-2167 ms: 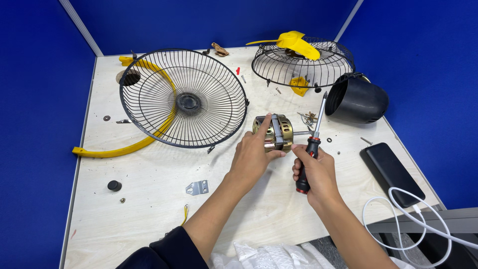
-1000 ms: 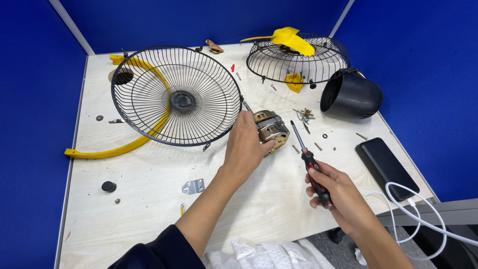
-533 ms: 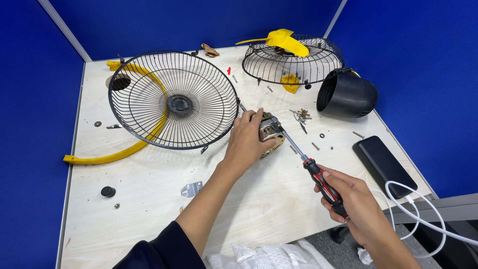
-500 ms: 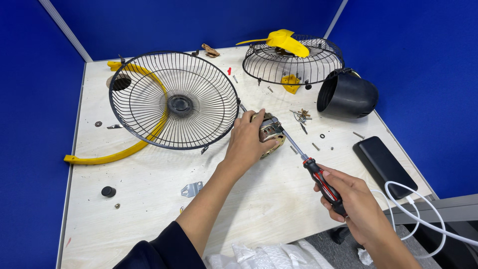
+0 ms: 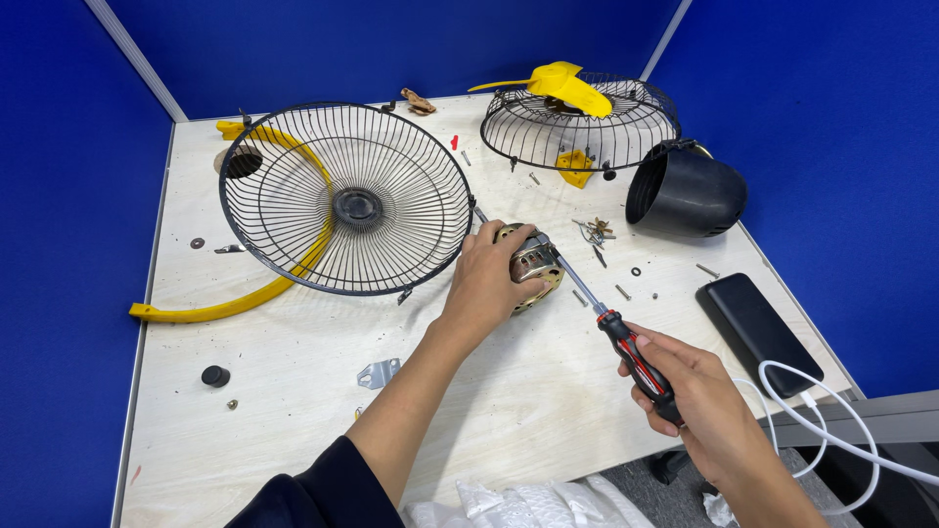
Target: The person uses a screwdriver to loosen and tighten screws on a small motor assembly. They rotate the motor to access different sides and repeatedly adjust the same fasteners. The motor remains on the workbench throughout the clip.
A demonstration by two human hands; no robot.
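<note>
While the left hand (image 5: 489, 284) lies over the brass-coloured fan motor (image 5: 533, 277) with its grip closed around the motor body, the motor rests on the pale wooden tabletop (image 5: 293, 391), just beside the lower right rim of the large black wire guard (image 5: 344, 198). The right hand (image 5: 696, 396) has its grip wrapped firmly around the red and black handle of a screwdriver (image 5: 626, 347), near the front edge of the tabletop. The metal shaft of the screwdriver goes up and to the left, and its tip meets the top of the motor, close to the left fingers (image 5: 514, 235). A curved yellow strip (image 5: 245, 293) lies partly under the large guard. At the far side stands a second wire guard (image 5: 577, 122) with a yellow blade piece (image 5: 562, 83) on top, and a black round housing (image 5: 685, 191) lies on its side near it. Some loose screws (image 5: 597, 232) lie between the motor and the housing. A black flat device (image 5: 758, 318) with a white cable (image 5: 831, 430) is at the right edge.
</note>
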